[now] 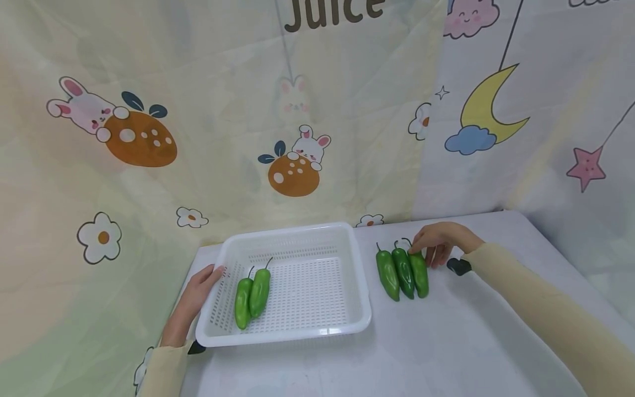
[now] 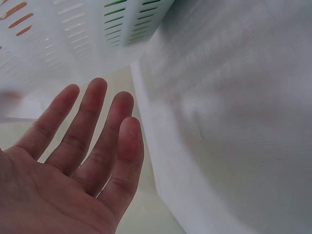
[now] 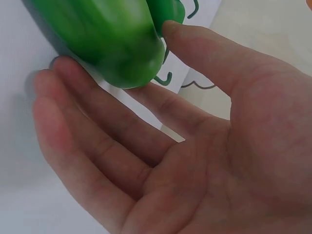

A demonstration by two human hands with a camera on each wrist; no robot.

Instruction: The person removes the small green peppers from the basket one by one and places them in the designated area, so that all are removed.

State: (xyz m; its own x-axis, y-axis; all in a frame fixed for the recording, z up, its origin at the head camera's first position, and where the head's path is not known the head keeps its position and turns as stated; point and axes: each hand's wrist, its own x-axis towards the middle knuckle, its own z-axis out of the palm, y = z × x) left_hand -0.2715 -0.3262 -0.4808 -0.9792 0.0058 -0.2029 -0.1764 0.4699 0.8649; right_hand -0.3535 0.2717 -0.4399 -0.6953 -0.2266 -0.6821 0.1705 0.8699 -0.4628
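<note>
A white plastic basket [image 1: 292, 337] with slotted walls stands on the table, two green chili peppers [image 1: 259, 292] lying at its left side. My left hand [image 1: 200, 286] rests at the basket's left rim; its fingers [image 2: 92, 112] extend loosely below the rim in the left wrist view. Right of the basket, three green chili peppers lie side by side: a left one [image 1: 387, 274], a darker middle one [image 1: 403, 271] and a right one [image 1: 419, 275]. My right hand [image 1: 441, 240] reaches over the right pepper's stem end, fingers loosely curved, thumb [image 3: 195, 46] right at the peppers in the right wrist view.
A white cloth covers the table [image 1: 446, 353]. Behind it hangs a printed curtain [image 1: 223, 165] with rabbits, flowers and a moon, close to the table's back edge. The basket's near rim lies toward the table's front left.
</note>
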